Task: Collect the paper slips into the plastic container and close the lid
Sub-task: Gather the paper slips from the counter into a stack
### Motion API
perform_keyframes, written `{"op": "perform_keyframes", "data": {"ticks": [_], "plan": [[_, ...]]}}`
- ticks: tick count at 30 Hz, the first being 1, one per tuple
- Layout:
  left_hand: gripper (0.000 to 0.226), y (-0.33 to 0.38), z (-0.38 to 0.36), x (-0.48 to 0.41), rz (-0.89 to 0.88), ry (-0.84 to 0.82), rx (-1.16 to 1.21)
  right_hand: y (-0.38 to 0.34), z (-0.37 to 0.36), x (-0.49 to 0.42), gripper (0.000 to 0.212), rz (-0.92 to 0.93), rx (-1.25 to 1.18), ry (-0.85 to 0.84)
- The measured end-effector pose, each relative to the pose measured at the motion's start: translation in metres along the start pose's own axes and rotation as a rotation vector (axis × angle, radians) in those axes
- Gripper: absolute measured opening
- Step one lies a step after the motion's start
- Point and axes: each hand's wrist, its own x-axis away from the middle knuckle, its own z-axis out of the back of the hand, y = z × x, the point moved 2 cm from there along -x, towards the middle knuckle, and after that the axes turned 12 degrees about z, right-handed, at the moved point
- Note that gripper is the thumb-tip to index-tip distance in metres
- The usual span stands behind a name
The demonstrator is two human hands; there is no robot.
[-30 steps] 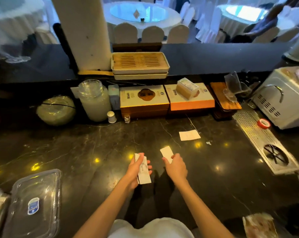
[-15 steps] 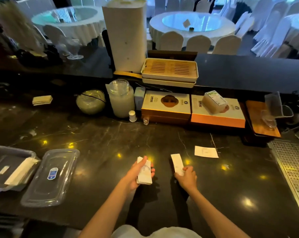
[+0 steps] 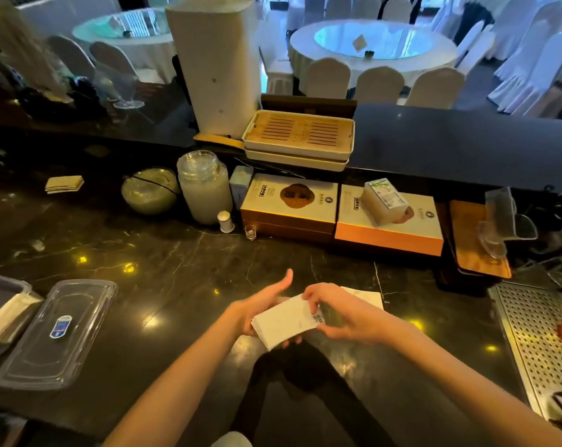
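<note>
A stack of white paper slips (image 3: 284, 321) lies in my left hand (image 3: 257, 306), thumb raised, above the dark marble counter (image 3: 176, 275). My right hand (image 3: 344, 314) grips the stack's right end from above. One more slip (image 3: 366, 297) lies flat on the counter just behind my right hand, partly hidden by it. The open plastic container (image 3: 5, 304) sits at the far left edge with white paper inside it. Its clear lid (image 3: 58, 333), with a blue sticker, lies flat beside it on the right.
Two orange gift boxes (image 3: 341, 214), a glass jar (image 3: 203, 187), a round bowl (image 3: 150, 190) and a small shaker (image 3: 225, 221) line the counter's back. A wooden tray (image 3: 476, 243) and a perforated metal drain tray (image 3: 537, 343) lie on the right.
My right hand has brought its slip over to the stack in my left hand, and both hands now hold it together. The view has shifted right and closer.
</note>
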Motion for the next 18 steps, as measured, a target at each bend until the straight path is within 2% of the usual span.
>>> {"op": "perform_keyframes", "data": {"ticks": [4, 11, 14, 16, 18], "plan": [[0.085, 0.015, -0.010, -0.016, 0.005, -0.065, -0.054, 0.008, 0.011, -0.005, 0.031, 0.032, 0.062, -0.065], [0.073, 0.019, -0.008, -0.035, 0.004, -0.040, -0.083, 0.036, 0.012, -0.005, 0.031, 0.033, 0.022, -0.068], [0.058, 0.025, -0.003, -0.039, -0.062, -0.007, 0.072, 0.059, 0.020, -0.005, 0.040, 0.005, -0.145, 0.088], [0.055, 0.030, 0.002, -0.040, -0.125, 0.090, 0.151, 0.084, 0.024, -0.004, 0.043, -0.140, -0.189, 0.299], [0.056, 0.031, 0.006, -0.043, -0.179, 0.193, 0.209, 0.115, 0.021, 0.001, 0.052, -0.353, -0.078, 0.390]]}}
